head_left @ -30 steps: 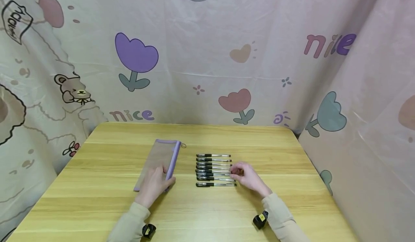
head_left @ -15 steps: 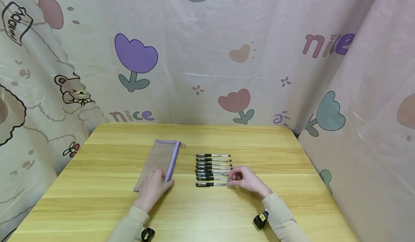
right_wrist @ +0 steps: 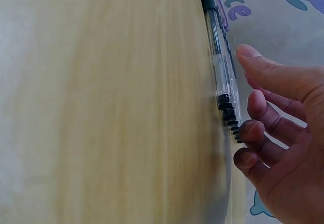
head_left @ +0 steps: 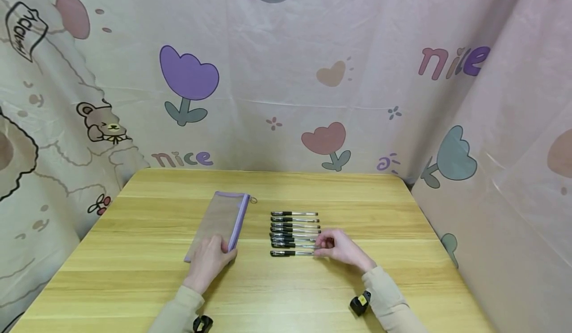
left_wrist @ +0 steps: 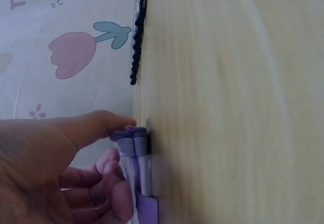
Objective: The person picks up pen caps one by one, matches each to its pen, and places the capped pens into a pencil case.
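A flat see-through pencil case with lilac trim and a zipper lies left of centre. My left hand is at its near end, fingers over the top and thumb on the zipper side. The left wrist view has the thumb tip against the purple zipper end, with bent fingers beside it. Several black-capped clear pens lie side by side in a row at the middle. My right hand is at their right ends. In the right wrist view its loosely bent fingers meet the pen ends, thumb apart.
A ring pull sticks out at the case's far right corner. The wooden table ends at a printed curtain behind and on both sides. Each wrist carries a small black camera.
My right hand has shifted slightly towards me along the pen ends, now overlapping the nearest pen. The left hand has slid a little nearer along the case. Pens and case keep their places.
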{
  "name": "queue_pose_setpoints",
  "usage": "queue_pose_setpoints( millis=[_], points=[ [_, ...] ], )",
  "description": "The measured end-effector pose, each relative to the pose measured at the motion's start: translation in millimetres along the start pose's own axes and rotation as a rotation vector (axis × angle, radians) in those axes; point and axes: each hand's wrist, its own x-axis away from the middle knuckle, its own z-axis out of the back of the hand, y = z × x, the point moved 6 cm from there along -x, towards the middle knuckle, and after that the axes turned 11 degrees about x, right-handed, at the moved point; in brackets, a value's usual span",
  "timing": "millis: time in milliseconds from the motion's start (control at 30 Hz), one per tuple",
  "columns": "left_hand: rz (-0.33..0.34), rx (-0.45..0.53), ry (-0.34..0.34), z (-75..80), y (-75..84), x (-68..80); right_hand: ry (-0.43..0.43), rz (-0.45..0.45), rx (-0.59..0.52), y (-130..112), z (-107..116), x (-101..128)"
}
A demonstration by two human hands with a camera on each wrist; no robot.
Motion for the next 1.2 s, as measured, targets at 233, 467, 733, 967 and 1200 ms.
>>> queue_pose_setpoints(
  millis=[233,467,733,967,1200],
  points=[
    [0.015,0.032,-0.023,-1.5,-1.7,-0.2,-0.021,-0.016,0.006,-2,-2,1],
    [0.044,0.115,-0.025,-5.1,-1.3,-1.8,-0.034,-0.019,0.017,-4,-4,2],
    [0.031,0.199,0.012,-7.6,-7.6,-5.4,-0.026,-0.009,0.022,-5,-4,1],
    [0.062,0.258,-0.008,-10.5,-9.5,-7.8,-0.031,-0.014,0.02,-7,-4,2],
    [0.056,0.296,0.0,-11.9,-10.0,-7.9,-0.035,-0.02,0.037,-7,-6,2]
  ],
)
